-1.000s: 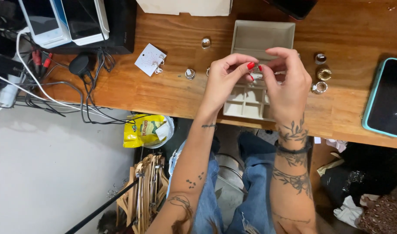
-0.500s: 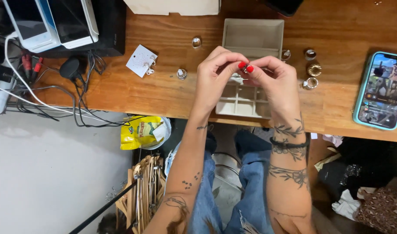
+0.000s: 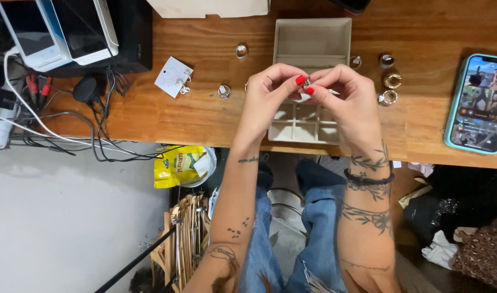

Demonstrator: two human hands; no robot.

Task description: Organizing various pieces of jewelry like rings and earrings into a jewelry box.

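Left hand [image 3: 270, 92] & right hand [image 3: 348, 97] are both pinching a tiny ring [image 3: 307, 83] over the tray [image 3: 312, 40]; it's risking slipping off the fingertips & rolling off the bench [image 3: 205, 116].

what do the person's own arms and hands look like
Both forearms are bare, with no sleeves. The left hand has red-painted nails; its forearm carries small dark tattoos, among them a short line near the wrist and a cluster of dots further up. The right hand has red nails too; its forearm is inked with leafy vine bands, and a black bracelet circles the wrist.
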